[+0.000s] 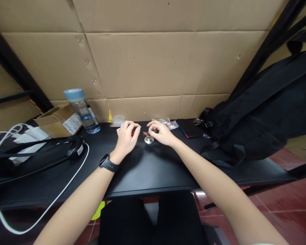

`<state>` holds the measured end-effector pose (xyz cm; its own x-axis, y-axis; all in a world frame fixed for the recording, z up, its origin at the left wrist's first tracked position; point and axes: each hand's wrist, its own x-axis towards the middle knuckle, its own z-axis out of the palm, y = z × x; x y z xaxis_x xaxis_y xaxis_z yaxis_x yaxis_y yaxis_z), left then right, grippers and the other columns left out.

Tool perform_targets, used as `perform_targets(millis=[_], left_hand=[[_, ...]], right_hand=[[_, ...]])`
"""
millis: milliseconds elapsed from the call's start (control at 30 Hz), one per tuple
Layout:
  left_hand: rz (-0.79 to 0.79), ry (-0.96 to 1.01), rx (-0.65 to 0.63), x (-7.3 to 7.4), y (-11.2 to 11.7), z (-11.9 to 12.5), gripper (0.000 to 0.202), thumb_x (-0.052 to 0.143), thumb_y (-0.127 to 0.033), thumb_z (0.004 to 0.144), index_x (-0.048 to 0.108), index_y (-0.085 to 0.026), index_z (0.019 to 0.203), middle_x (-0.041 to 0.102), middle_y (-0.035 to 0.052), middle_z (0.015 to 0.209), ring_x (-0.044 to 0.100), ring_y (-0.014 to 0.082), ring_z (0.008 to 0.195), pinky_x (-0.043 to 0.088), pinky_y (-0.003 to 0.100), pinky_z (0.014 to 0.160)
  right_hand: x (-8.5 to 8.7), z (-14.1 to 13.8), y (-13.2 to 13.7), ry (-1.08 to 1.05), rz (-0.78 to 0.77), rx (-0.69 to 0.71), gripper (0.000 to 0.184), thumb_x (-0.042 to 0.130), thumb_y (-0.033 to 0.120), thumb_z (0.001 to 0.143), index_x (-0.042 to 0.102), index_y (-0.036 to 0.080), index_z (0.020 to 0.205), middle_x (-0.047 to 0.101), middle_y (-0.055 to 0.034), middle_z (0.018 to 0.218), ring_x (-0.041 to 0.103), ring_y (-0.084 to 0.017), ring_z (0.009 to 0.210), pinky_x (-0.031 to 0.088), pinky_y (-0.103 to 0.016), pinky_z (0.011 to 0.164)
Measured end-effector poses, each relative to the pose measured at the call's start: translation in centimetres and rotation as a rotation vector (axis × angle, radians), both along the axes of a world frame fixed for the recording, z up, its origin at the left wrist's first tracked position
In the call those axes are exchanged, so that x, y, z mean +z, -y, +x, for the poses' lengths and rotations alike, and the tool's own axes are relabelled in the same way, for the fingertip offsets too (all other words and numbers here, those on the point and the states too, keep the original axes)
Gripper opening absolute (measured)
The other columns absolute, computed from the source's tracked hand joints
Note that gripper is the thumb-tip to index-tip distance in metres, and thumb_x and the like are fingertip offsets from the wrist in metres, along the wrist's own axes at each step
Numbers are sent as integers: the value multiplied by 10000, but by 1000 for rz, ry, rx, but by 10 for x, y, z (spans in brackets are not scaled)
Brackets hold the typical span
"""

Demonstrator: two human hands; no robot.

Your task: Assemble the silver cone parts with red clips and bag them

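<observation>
Both my hands rest at the back of a black desk [148, 170]. My left hand [126, 137], with a dark watch on its wrist, has its fingers curled in a pinch on a small red part [133, 133]. My right hand [161, 132] is also curled, its fingertips pinching a small silver and red piece [146, 134] just above a round shiny metal disc [149, 139] that lies on the desk. The two hands are a few centimetres apart, with the small parts between them.
A clear water bottle with a blue lid [83, 110] and a cardboard box [57, 119] stand at back left. White cables [73, 177] and a black strap lie left. Small plastic bags [167, 123], a dark wallet [191, 128] and a black backpack [257, 112] sit right. Cardboard lines the back.
</observation>
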<state>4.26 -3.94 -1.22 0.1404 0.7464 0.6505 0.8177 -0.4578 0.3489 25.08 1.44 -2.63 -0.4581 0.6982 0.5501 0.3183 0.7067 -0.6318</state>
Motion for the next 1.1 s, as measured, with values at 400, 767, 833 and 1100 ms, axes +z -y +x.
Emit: perform_targets(millis=[400, 767, 833, 1100], left_hand=[[-350, -367, 126, -28, -29, -33, 347, 552, -207, 859, 664, -307, 1172, 623, 85, 1258, 486, 320, 1183, 379, 467, 923], [-167, -338, 43, -39, -37, -28, 200, 571, -270, 919, 749, -275, 1007, 664, 109, 1097, 516, 302, 1092, 394, 460, 888], [-149, -308, 37, -39, -37, -26, 132, 621, -265, 900, 753, -271, 903, 657, 94, 1058, 513, 295, 1084, 385, 447, 889], [-167, -257, 9, -32, -35, -23, 152, 565, -259, 952, 678, -237, 853, 708, 62, 1010, 549, 272, 1096, 316, 421, 888]], right_hand=[[12, 45, -10, 742, -55, -360, 155, 731, 287, 742, 634, 204, 654, 718, -67, 846, 663, -243, 834, 471, -309, 732], [-17, 9, -9, 413, 111, 38, 326, 759, 253, 789, 714, 208, 1109, 742, -86, 1037, 679, -245, 938, 481, -347, 852], [-18, 6, -8, 410, 90, 54, 277, 742, 218, 796, 720, 210, 1071, 742, -60, 958, 671, -212, 859, 476, -314, 800], [-16, 5, -6, 351, 27, 32, 270, 712, 142, 694, 659, 186, 954, 686, -20, 849, 612, -161, 730, 454, -276, 699]])
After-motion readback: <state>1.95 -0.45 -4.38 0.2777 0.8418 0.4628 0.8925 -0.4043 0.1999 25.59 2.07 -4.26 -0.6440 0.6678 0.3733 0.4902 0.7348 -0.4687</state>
